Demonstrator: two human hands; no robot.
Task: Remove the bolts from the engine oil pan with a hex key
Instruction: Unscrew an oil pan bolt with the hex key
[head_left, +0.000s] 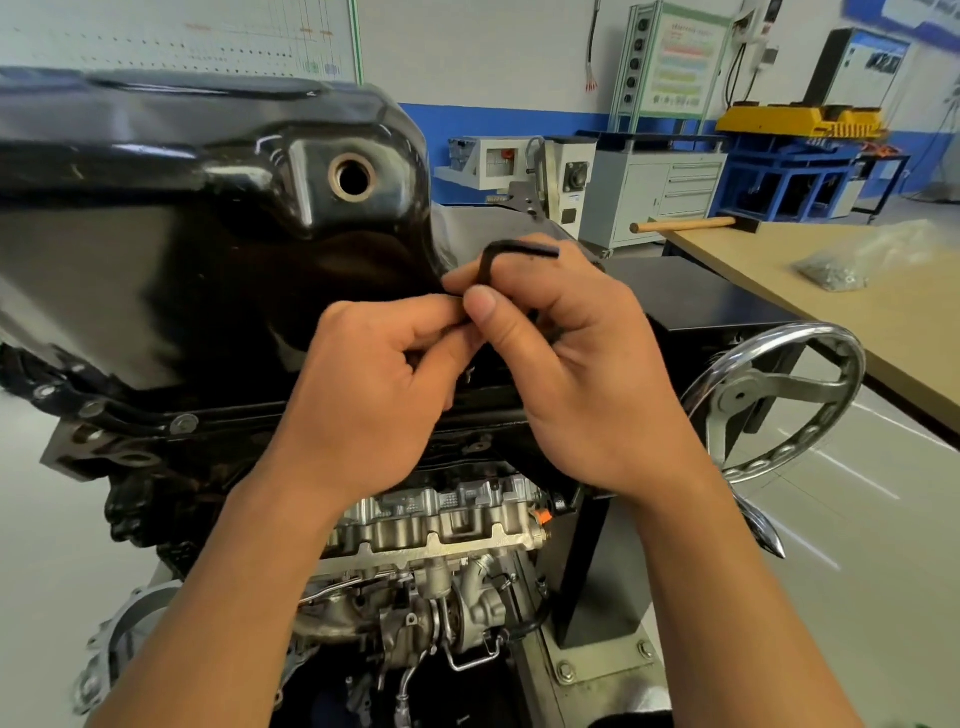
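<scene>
my right hand (582, 374) fingers pinched hex key (491, 265) shank, short arm up, beside oil pan (208, 208) flank. left hand (374, 395) fingers curled, pinched lower shank. judged key light, stiff, slick; best gripped near bend.
</scene>
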